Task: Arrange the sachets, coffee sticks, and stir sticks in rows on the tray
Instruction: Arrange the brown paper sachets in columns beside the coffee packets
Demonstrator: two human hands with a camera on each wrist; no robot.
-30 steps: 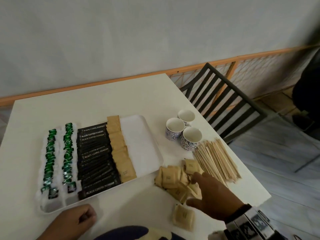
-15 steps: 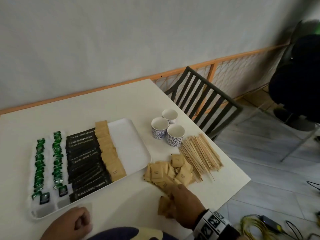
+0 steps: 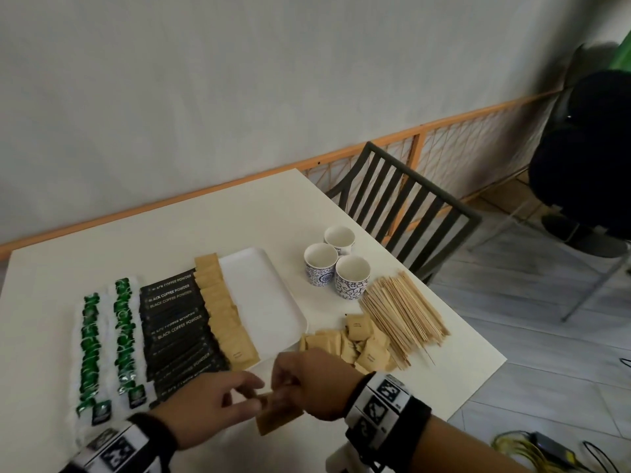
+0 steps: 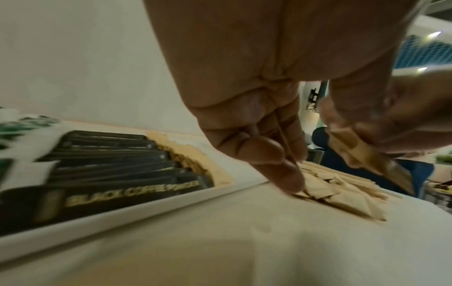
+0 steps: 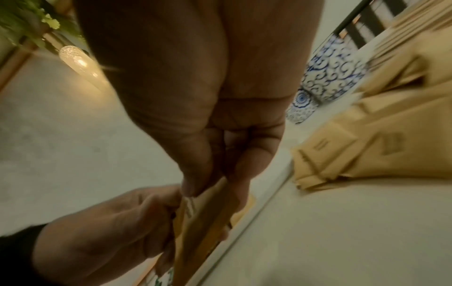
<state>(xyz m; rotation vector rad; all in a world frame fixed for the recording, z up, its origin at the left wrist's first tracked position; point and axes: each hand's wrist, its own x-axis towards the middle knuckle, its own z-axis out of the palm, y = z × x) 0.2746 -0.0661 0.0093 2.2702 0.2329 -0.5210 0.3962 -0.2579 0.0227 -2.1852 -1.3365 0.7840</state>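
A white tray (image 3: 263, 295) holds two rows of green sachets (image 3: 106, 339), a row of black coffee sticks (image 3: 177, 332) and a row of brown sachets (image 3: 225, 319); its right part is bare. Loose brown sachets (image 3: 355, 343) lie piled on the table right of the tray, beside a heap of wooden stir sticks (image 3: 403, 315). In front of the tray my right hand (image 3: 285, 392) pinches a small stack of brown sachets (image 3: 278, 416) from above. My left hand (image 3: 256, 396) pinches the same stack (image 5: 195, 222) at its left edge. The stack hangs above the table.
Three blue-patterned cups (image 3: 336, 268) stand behind the stir sticks. A dark slatted chair (image 3: 403, 206) stands at the table's right side. The table's right edge (image 3: 478, 380) runs close to the sticks. Cables (image 3: 532, 452) lie on the floor.
My right hand took brown sachets from the table by the pile and carried them left. My left hand rose from the table's front edge and took hold of them too.
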